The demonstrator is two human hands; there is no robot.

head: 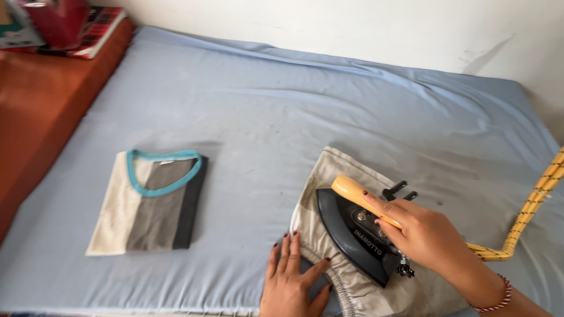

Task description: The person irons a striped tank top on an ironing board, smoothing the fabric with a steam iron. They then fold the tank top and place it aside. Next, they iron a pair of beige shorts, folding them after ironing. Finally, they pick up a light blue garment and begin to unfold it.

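A black flat iron (346, 232) with a pale wooden handle rests on a beige garment (329, 170) at the near right of the blue sheet. My right hand (423, 235) is closed around the handle. My left hand (291, 279) lies flat, fingers spread, on the sheet and the garment's rounded edge just left of the iron. A folded shirt (150, 205) with beige, grey and dark stripes and a teal collar lies apart at the left.
A blue sheet (282, 105) covers the padded surface against a white wall. A yellow braided cord (529, 211) runs from the iron off the right edge. At far left stands a brown ledge (35, 100) with a red object and a plaid item.
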